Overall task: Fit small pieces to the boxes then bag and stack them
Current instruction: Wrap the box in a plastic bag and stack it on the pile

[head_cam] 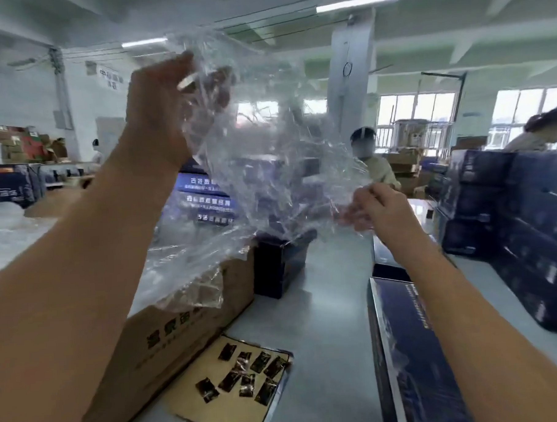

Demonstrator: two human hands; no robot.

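"Head cam – where's the bag [268,147]?"
"Up over the bench [332,304]. Left hand [161,114] & right hand [379,209] each pinch an edge, fingers curled. The box [414,364] lies below. If I yank, the thin plastic prob tears or slips."

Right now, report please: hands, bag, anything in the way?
Left hand grips clear bag, raised high. Right hand pinches its lower edge. Bag crumpled, off the table. Blue box lies under right forearm, not bagged.

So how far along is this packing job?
Stacked dark boxes on the right look finished. The left hand and right hand hold up a clear plastic bag. The long blue box lies unbagged, and small dark pieces wait on a cardboard sheet.
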